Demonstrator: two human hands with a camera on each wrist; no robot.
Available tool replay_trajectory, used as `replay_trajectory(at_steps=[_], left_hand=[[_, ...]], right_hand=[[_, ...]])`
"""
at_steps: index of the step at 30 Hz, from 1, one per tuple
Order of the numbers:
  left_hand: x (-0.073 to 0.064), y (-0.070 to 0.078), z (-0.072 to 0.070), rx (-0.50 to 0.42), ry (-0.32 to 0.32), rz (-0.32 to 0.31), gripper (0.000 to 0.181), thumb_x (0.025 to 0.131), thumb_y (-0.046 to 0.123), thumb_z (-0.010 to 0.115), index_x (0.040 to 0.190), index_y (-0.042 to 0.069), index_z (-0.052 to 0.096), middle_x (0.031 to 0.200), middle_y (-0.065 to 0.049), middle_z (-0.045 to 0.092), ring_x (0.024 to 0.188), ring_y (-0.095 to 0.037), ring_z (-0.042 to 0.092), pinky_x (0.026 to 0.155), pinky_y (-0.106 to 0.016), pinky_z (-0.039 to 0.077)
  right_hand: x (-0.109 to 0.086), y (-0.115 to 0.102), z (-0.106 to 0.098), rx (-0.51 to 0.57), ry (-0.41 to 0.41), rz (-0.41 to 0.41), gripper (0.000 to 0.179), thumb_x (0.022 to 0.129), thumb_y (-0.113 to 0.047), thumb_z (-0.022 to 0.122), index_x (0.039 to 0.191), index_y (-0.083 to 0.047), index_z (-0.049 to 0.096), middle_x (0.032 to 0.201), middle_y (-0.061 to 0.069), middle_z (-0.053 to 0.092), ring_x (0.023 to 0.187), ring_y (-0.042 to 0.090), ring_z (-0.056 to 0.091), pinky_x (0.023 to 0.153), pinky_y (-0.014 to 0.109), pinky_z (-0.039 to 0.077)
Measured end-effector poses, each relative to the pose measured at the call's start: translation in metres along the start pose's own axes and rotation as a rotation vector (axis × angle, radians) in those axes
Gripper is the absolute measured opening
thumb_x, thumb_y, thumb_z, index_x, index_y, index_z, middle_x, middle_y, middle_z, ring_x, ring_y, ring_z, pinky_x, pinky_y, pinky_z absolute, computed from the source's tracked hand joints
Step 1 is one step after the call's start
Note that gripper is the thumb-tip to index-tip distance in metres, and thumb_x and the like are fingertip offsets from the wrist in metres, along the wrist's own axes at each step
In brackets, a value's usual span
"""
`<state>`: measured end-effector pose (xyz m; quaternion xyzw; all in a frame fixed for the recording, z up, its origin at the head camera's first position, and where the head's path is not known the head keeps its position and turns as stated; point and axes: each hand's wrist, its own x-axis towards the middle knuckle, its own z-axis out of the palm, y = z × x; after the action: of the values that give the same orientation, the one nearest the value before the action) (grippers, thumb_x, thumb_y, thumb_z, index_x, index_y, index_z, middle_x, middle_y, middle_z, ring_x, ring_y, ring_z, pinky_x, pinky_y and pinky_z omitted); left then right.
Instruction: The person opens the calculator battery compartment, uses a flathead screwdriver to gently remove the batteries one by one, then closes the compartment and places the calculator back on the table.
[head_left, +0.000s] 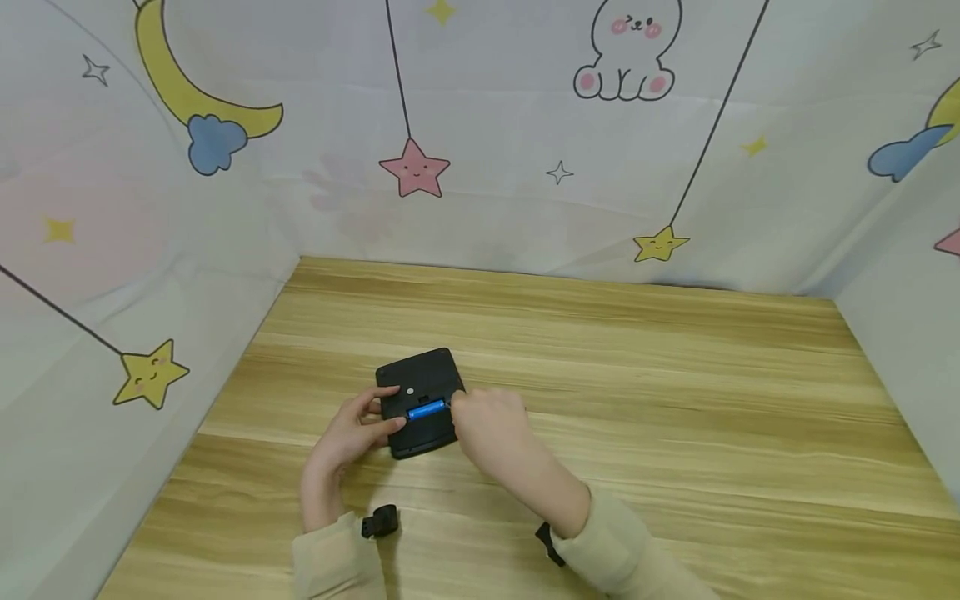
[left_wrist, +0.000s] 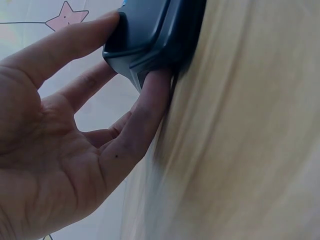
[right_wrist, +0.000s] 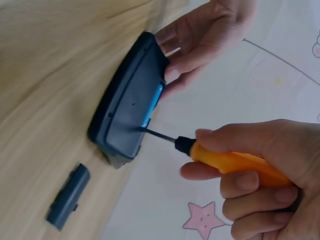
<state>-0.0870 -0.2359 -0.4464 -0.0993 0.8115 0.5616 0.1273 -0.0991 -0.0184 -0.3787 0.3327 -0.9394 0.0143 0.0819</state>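
A flat black device (head_left: 435,372), perhaps a calculator, is held back side up and tilted. In its open slot lies a blue battery (head_left: 427,409). My left hand (head_left: 348,432) grips the device's left edge, thumb on the upper face and a finger under the rim in the left wrist view. My right hand (head_left: 491,425) holds a screwdriver (right_wrist: 235,162) with a yellow-orange handle. The screwdriver's thin shaft meets the device at the battery's end, though the exact contact is too small to tell. In the head view, the right hand hides most of the screwdriver.
A small black cover (right_wrist: 69,196) lies on the wooden table (head_left: 675,417) beside the device in the right wrist view. White cloth walls (head_left: 495,225) printed with stars and moons stand around the table. Black straps or mounts (head_left: 381,522) sit at both wrists.
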Motion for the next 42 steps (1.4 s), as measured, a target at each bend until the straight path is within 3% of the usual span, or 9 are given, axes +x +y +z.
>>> replay_trajectory(at_steps=[8, 15, 20, 25, 33, 42], left_hand=[[0.002, -0.001, 0.0, 0.007, 0.002, 0.003, 0.056, 0.089, 0.008, 0.066, 0.141, 0.005, 0.046, 0.114, -0.022, 0.047, 0.083, -0.017, 0.061, 0.07, -0.026, 0.054], [0.002, -0.002, -0.001, 0.009, 0.002, 0.004, 0.056, 0.088, 0.007, 0.066, 0.141, 0.004, 0.047, 0.12, -0.024, 0.043, 0.083, -0.016, 0.061, 0.068, -0.023, 0.054], [0.001, -0.001, -0.001, 0.031, 0.023, -0.037, 0.056, 0.089, 0.008, 0.066, 0.142, 0.006, 0.047, 0.128, -0.024, 0.033, 0.089, -0.019, 0.06, 0.07, -0.022, 0.052], [0.0, -0.001, 0.001, 0.046, 0.039, -0.056, 0.056, 0.088, 0.009, 0.067, 0.141, 0.008, 0.048, 0.129, -0.025, 0.032, 0.089, -0.019, 0.06, 0.07, -0.022, 0.052], [0.0, 0.002, 0.003, 0.05, 0.046, -0.077, 0.056, 0.089, 0.01, 0.067, 0.141, 0.009, 0.048, 0.129, -0.024, 0.033, 0.091, -0.021, 0.06, 0.072, -0.025, 0.052], [0.001, 0.003, 0.003, 0.052, 0.049, -0.068, 0.056, 0.088, 0.009, 0.068, 0.141, 0.008, 0.049, 0.126, -0.023, 0.034, 0.086, -0.019, 0.059, 0.069, -0.022, 0.051]], right_hand=[[0.01, 0.0, -0.007, -0.019, 0.005, -0.018, 0.018, 0.08, -0.022, 0.076, 0.066, -0.015, 0.067, 0.052, -0.006, 0.053, 0.045, 0.007, 0.033, 0.037, 0.019, 0.028], [0.014, 0.007, -0.007, 0.024, -0.072, -0.036, 0.013, 0.082, -0.025, 0.074, 0.077, -0.014, 0.071, 0.061, -0.004, 0.062, 0.048, 0.007, 0.038, 0.039, 0.019, 0.031], [0.014, 0.015, -0.004, 0.117, -0.133, -0.012, 0.014, 0.083, -0.027, 0.074, 0.084, -0.013, 0.072, 0.067, -0.002, 0.064, 0.051, 0.008, 0.045, 0.041, 0.018, 0.033], [0.013, 0.022, -0.002, 0.18, -0.167, -0.004, 0.017, 0.085, -0.027, 0.072, 0.091, -0.011, 0.072, 0.067, -0.002, 0.062, 0.053, 0.008, 0.045, 0.043, 0.018, 0.032], [0.01, 0.038, 0.004, 0.285, -0.164, -0.025, 0.016, 0.085, -0.026, 0.072, 0.087, -0.01, 0.069, 0.059, -0.004, 0.051, 0.052, 0.008, 0.038, 0.046, 0.018, 0.026], [0.006, 0.06, 0.019, 0.419, -0.127, -0.043, 0.017, 0.084, -0.028, 0.073, 0.082, -0.012, 0.066, 0.061, -0.005, 0.052, 0.052, 0.006, 0.037, 0.047, 0.017, 0.025]])
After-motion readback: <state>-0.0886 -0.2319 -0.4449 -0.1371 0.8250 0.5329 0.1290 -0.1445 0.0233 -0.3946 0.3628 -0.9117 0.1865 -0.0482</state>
